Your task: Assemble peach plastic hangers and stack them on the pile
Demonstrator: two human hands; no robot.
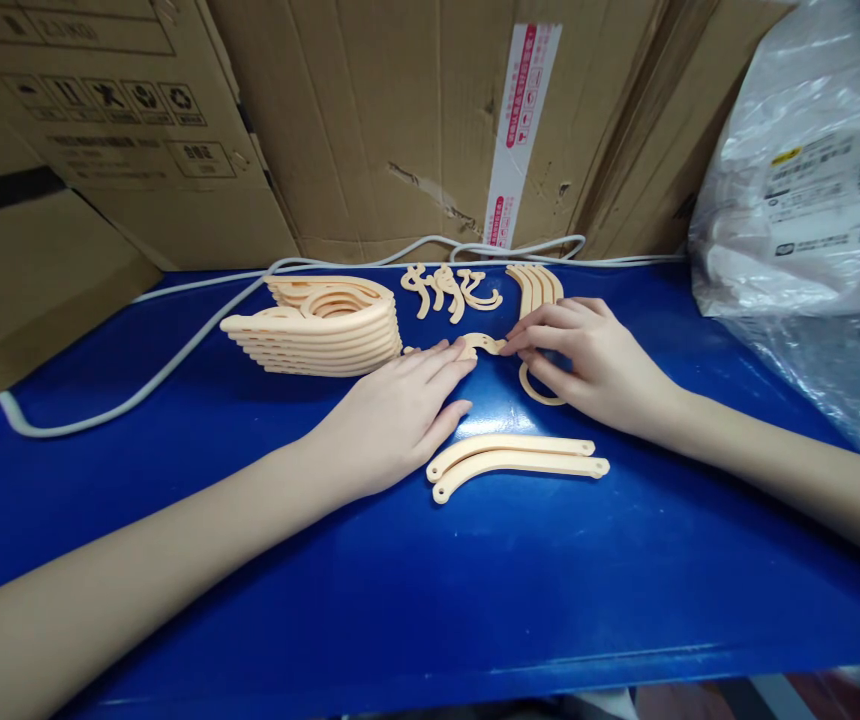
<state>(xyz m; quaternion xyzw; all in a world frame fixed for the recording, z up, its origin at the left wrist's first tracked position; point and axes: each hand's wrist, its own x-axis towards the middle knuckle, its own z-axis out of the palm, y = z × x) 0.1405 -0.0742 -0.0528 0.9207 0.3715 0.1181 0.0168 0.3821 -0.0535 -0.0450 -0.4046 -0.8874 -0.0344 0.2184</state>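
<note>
My left hand (400, 410) lies flat on the blue table top (475, 600), fingers stretched out, the fingertips touching a small peach plastic hook piece (484, 345). My right hand (595, 360) pinches the other end of that hook piece, whose curved part (539, 392) shows under the palm. Two long curved peach arms (516, 462) lie side by side just in front of both hands. A stack of peach hanger bodies (317, 325) sits to the left. Behind the hands lie several loose hook parts (449, 290) and a row of curved strips (539, 285).
Cardboard boxes (370, 120) stand along the back edge. A white cable (175, 350) runs across the table's back and left. A plastic bag with labelled packs (812, 180) sits at the right, with more clear plastic (850, 380) below it.
</note>
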